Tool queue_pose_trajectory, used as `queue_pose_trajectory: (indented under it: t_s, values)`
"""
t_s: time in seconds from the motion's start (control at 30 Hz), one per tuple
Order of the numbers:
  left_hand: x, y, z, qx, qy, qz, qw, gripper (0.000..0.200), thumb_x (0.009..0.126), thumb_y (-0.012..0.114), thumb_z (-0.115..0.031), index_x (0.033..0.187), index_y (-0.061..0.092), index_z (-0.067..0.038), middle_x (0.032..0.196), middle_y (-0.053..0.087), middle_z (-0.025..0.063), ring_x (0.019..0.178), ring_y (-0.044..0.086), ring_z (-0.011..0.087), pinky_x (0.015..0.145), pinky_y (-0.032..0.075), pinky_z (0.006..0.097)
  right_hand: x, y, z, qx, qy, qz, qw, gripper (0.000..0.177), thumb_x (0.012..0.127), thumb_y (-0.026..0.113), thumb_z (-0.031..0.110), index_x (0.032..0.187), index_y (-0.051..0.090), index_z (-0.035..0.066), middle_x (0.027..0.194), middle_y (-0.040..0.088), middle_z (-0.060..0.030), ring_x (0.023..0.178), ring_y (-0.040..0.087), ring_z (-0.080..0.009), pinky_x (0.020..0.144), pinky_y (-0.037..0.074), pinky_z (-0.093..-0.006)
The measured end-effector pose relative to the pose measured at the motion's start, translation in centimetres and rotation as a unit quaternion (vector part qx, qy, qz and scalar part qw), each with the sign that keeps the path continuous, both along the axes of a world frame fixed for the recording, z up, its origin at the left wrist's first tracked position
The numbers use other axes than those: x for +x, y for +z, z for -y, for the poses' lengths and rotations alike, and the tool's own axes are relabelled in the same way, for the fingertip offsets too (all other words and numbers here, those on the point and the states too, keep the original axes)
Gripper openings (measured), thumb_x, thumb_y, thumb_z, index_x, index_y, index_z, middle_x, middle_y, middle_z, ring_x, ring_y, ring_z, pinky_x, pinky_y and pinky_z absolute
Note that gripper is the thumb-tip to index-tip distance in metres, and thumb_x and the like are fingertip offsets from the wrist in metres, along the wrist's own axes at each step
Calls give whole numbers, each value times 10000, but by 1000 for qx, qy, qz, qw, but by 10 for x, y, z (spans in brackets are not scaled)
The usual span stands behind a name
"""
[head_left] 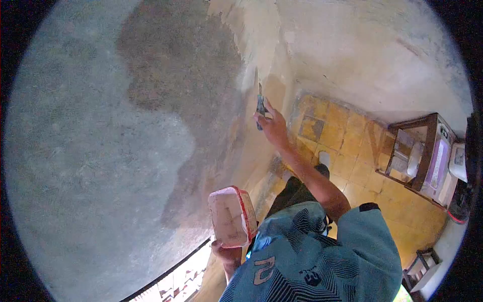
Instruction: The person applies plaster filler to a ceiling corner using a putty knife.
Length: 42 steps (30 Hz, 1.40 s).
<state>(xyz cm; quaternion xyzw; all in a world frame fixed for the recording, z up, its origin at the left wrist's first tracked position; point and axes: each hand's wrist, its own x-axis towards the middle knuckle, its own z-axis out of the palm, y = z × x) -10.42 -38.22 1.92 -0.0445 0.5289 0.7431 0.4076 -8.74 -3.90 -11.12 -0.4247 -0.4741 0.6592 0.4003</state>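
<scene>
My right hand [275,127] is closed around the dark handle of a putty knife [260,104]. Its thin blade, seen nearly edge-on, points up along the wall, overlapping the border between a dark, damp-looking patch [183,60] and paler plaster [259,35]. Lower down, near my body, my left hand [229,252] grips the near end of a pinkish-white plastic tub [228,215] with a red rim. The tub is tilted so its inside shows, with smears on the bottom. Most of the left fingers are hidden behind it.
Grey wall [80,151] fills the left side. Yellow floor tiles [352,136] lie below on the right, with a dark square tile among them. A wooden-framed piece of furniture [427,151] stands against the right wall, and a small stool [420,272] is lower right. A bright opening [176,279] shows at lower left.
</scene>
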Motion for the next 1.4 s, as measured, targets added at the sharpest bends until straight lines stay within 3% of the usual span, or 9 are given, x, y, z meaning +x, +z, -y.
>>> queue_pose_trajectory:
  t_s: [0.17, 0.37, 0.47, 0.8, 0.93, 1.13, 1.23, 1.3, 1.4]
  values:
    - [0, 2, -1, -6, 5, -6, 1000, 773, 695, 548, -412, 1328, 362, -8, 1172, 530, 142, 985, 568, 283, 755, 507, 402, -8, -23, 24, 71, 38, 39, 996, 650, 839, 658, 192, 1387, 350, 29, 920, 607, -81, 734, 615, -110, 629, 508, -258]
    - [2, 2, -4, -7, 17, -12, 1000, 787, 696, 548, -404, 1344, 346, -6, 1198, 523, 148, 1012, 563, 285, 775, 507, 403, 29, 6, 96, -62, 131, 40, 989, 652, 842, 651, 178, 1396, 338, 41, 904, 612, -51, 738, 608, -101, 618, 505, -252]
    - [1, 3, -6, 12, -4, -8, 1000, 807, 697, 549, -395, 1365, 320, -4, 1242, 502, 160, 1060, 547, 284, 824, 494, 412, 19, 4, 67, -111, 47, -92, 988, 642, 841, 649, 169, 1395, 347, 53, 887, 620, -56, 730, 609, -91, 618, 500, -237]
    - [-5, -7, 8, 12, -14, 15, 1000, 744, 714, 539, -405, 1319, 389, 0, 1215, 522, 136, 1075, 537, 278, 898, 450, 409, 5, 18, 66, 50, 60, 44, 996, 593, 836, 629, 147, 1369, 389, 44, 920, 615, -67, 700, 583, -100, 628, 489, -245]
    - [-3, -6, -21, -10, -11, -38, 999, 720, 703, 555, -387, 1292, 420, 6, 1180, 544, 133, 1071, 543, 271, 890, 449, 397, 61, 14, 117, -161, 94, -160, 969, 541, 822, 613, 121, 1331, 447, 48, 961, 608, -59, 756, 575, -114, 633, 484, -266]
    - [5, 18, -107, -18, -119, -135, 984, 966, 604, 616, -345, 1434, 232, -33, 1413, 354, 137, 1289, 370, 283, 1023, 358, 395, 183, 58, 39, 79, 45, 111, 990, 249, 880, 532, 195, 1093, 596, 84, 876, 620, -34, 713, 568, -92, 558, 423, -203]
    - [8, 14, -146, 16, -146, -206, 967, 991, 575, 631, -330, 1439, 236, -48, 1315, 422, 134, 1203, 438, 273, 995, 368, 365, 221, 179, -18, 11, 70, 93, 993, 229, 861, 540, 131, 1064, 623, 63, 866, 641, -26, 708, 569, -91, 582, 433, -215]
    - [14, 16, -167, 21, -191, -242, 951, 959, 591, 621, -289, 1441, 240, -60, 1224, 469, 129, 1128, 488, 262, 964, 388, 358, 237, 221, -47, 308, 199, 171, 914, 239, 832, 555, 94, 1053, 636, 46, 878, 665, -76, 742, 617, -161, 623, 479, -265]
    - [27, 19, -194, 17, -232, -241, 942, 901, 625, 624, -207, 1437, 258, -74, 1090, 487, 113, 993, 540, 232, 892, 425, 343, 245, 285, -71, 444, 369, 287, 764, 280, 799, 586, 122, 1063, 636, 43, 915, 663, -144, 782, 642, -268, 682, 512, -324]
